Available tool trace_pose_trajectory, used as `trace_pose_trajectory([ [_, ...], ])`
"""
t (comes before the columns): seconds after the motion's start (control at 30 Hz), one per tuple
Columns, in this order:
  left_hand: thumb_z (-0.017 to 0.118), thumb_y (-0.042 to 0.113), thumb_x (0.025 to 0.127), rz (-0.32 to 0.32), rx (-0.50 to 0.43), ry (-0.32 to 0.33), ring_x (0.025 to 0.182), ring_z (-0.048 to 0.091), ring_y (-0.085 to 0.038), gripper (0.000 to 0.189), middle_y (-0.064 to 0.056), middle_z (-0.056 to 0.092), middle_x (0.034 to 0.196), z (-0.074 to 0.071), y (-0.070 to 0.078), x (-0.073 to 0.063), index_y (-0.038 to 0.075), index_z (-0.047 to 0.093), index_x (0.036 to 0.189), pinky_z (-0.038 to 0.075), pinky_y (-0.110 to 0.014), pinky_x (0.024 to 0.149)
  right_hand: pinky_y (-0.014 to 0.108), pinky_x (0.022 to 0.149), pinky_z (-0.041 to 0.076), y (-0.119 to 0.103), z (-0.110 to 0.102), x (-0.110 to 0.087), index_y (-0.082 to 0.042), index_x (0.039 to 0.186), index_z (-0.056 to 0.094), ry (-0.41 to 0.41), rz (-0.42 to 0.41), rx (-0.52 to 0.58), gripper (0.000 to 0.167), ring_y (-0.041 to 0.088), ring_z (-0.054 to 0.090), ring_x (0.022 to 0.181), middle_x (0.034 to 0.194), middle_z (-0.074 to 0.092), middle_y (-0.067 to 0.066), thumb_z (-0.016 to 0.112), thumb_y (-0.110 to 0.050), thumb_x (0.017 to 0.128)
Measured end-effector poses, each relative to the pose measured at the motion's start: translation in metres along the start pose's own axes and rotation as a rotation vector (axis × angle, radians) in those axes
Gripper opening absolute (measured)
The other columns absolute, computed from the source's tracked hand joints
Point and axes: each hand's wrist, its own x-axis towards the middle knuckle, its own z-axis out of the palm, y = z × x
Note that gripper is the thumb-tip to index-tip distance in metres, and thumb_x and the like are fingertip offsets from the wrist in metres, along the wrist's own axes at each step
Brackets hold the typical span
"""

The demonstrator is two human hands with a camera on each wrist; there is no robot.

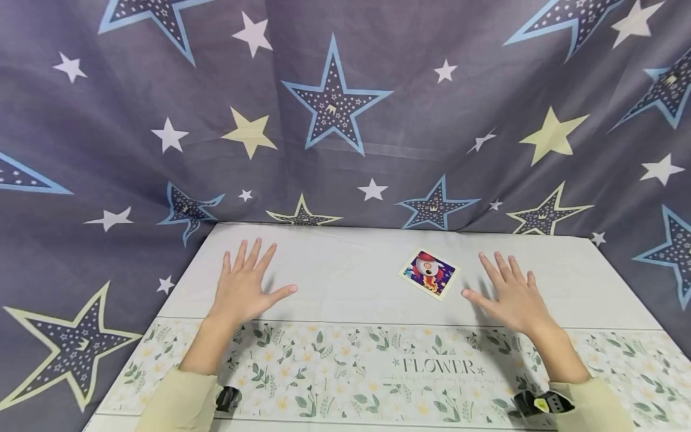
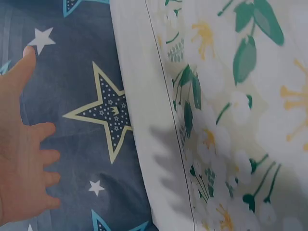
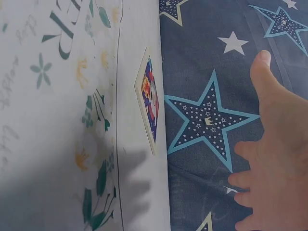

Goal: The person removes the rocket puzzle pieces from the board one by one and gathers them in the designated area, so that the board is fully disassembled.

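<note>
A small square picture card (image 1: 429,273) with a cartoon rocket on a purple ground and a pale border lies on the white table, right of its middle. My right hand (image 1: 510,294) is just to the right of the card, palm down with fingers spread, holding nothing. On the left side, my left hand (image 1: 245,288) is likewise spread over the table, its thumb pointing inward. Shadows fall on the cloth beneath both hands. The right wrist view shows the card (image 3: 149,96) at a slant, apart from the right hand (image 3: 279,154). Only cloth shows around the left hand (image 2: 21,144) in its wrist view.
A white tablecloth (image 1: 335,276) covers the table, with a floral band (image 1: 335,372) lettered "FLOWER" across the front. A grey curtain (image 1: 410,144) printed with stars hangs behind and beside the table. Dark straps (image 1: 542,403) sit at the sleeve cuffs.
</note>
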Motion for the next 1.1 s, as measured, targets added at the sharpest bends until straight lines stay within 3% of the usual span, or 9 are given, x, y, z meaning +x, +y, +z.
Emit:
trace_pose_trajectory([
  [0.4,0.053,0.072,0.080,0.054,-0.014,0.033,0.150,0.008,-0.041,0.094,-0.017,0.019,0.161,0.007,0.015,0.005,0.015,0.031,0.151,0.003,-0.064,0.118,0.072,0.110,0.013,-0.007,0.004,-0.004,-0.011,0.154,0.015,0.009,0.004,0.049,0.087,0.055,0.014,0.142,0.156,0.017,0.031,0.045,-0.063,0.092],
  [0.73,0.055,0.068,0.081,0.104,-0.017,0.070,0.148,0.019,-0.038,0.086,-0.014,0.029,0.158,0.014,0.025,0.014,0.014,0.038,0.147,0.008,-0.062,0.118,0.067,0.099,0.038,-0.010,0.007,-0.001,0.001,0.147,0.031,0.092,-0.009,0.078,0.086,0.054,0.040,0.128,0.144,0.038,0.035,0.057,-0.056,0.089],
  [1.1,0.057,0.060,0.085,0.196,-0.070,0.102,0.138,0.042,-0.035,0.075,-0.013,0.045,0.149,0.025,0.034,0.030,0.014,0.045,0.143,0.023,-0.056,0.117,0.064,0.098,0.040,-0.011,0.015,0.005,0.005,0.137,0.046,0.109,-0.049,0.098,0.070,0.054,0.044,0.125,0.141,0.042,0.035,0.064,-0.044,0.089],
])
